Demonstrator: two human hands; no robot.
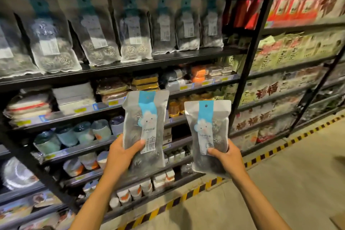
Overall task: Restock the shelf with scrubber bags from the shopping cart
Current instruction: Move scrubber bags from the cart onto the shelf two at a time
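Fingers of the left hand were wrapped behind the lower half of one scrubber bag, thumb pressed across its front label. The right hand gripped a second scrubber bag the same way, thumb in front, remaining fingers hidden behind. Both bags were held upright, long axis vertical and hang-hole end uppermost, well apart from each other, the left one higher and tilted slightly. The target shelf lay above and ahead of both hands, carrying a row of like bags standing on their bottom edges and leaning back. A bare stretch of board showed at the right end of that row, nearly straight above the right hand, which was judged the nearer to it. The held bags already matched the standing orientation, so a lift up and forward appeared sufficient. The bags were flat frosted plastic pouches, soft and crinkled, with a blue centre stripe and a cloud figure. Coiled metal scrubbers showed dimly through. The shelving frame was dark metal.
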